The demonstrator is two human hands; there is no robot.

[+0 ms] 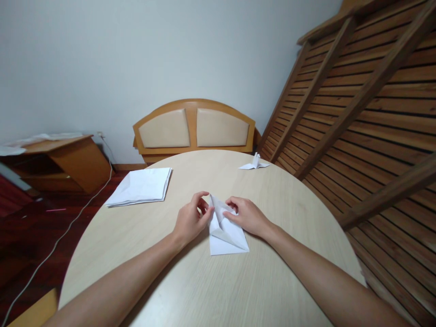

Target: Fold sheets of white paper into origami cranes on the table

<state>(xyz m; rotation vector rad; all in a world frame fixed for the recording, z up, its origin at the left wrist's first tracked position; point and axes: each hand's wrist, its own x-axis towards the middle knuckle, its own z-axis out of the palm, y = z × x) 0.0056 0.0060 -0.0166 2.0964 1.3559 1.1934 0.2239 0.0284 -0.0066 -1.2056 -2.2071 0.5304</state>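
A partly folded sheet of white paper lies on the round table in front of me, its upper flap raised and its lower corner flat on the wood. My left hand is at the paper's left side, thumb against the flap's edge and index finger curled near its tip. On the right side, my right hand pinches the paper, with the thumb on top and the other fingers bent beside it. Part of the paper's right edge is hidden by that hand.
A stack of white paper lies at the table's left. Near the far right edge stands a folded paper crane. Beyond the round table are a headboard, a wooden slatted frame and a desk. A white cable crosses the floor.
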